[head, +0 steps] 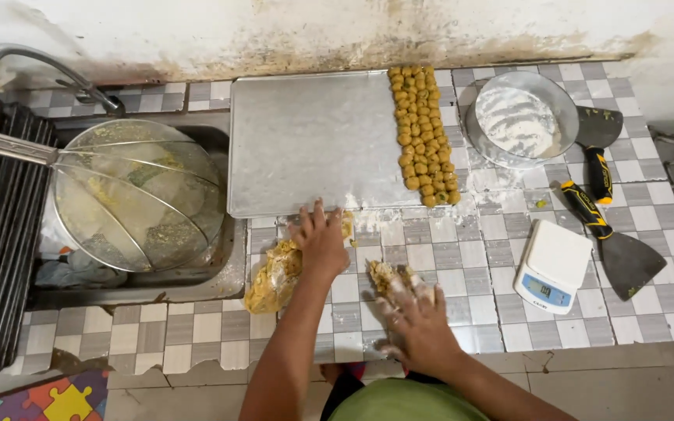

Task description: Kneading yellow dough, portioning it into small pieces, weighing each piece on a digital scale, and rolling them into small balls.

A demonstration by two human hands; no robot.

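My left hand (320,240) rests flat, fingers spread, on a large lump of yellow dough (274,275) on the tiled counter (470,257), just below the metal tray (310,140). My right hand (415,316), dusted with flour, presses flat on a smaller piece of dough (388,274) on the tiles. Several small dough balls (424,132) lie in rows along the tray's right side.
A floured round metal pan (520,118) stands at the back right. Two scrapers with black and yellow handles (598,175) (618,249) lie beside a small white kitchen scale (553,267). A sink (220,148) at left holds a wire strainer (138,195), under a tap (48,66).
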